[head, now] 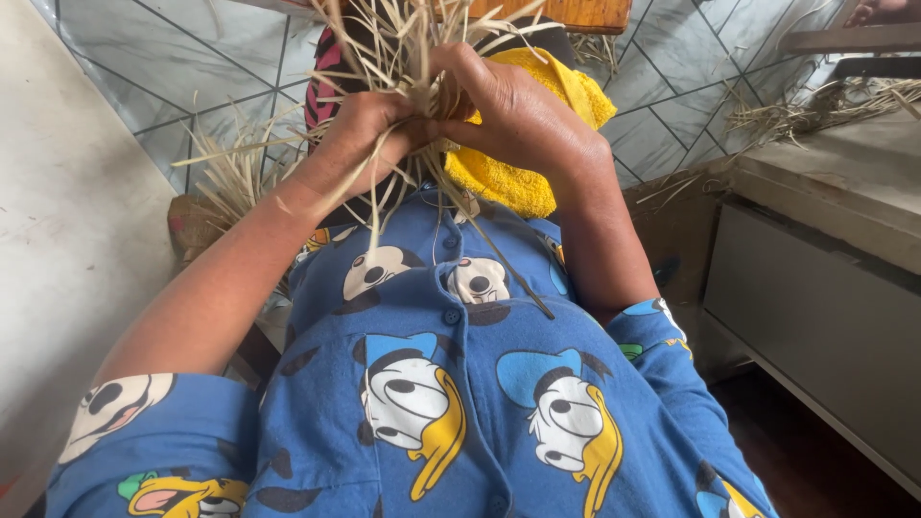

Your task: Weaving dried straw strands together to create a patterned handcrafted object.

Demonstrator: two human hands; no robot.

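Both hands meet just above my lap around a cluster of pale dry straw strips (403,43). My left hand (360,139) is closed on several strips, which hang down past the wrist. My right hand (513,110) pinches the same strips from the right, fingers curled over them. The loose ends fan upward out of the top of the view. A yellow towel (523,173) lies on my lap under the right hand. Over my blue cartoon-print shirt (460,384), one thin strip trails down.
More straw strips (225,177) lie piled on the tiled floor (672,86) at the left, and another heap (815,105) sits on a grey ledge (844,182) at the right. A pale wall (67,230) runs along the left. A wooden edge (585,14) shows at the top.
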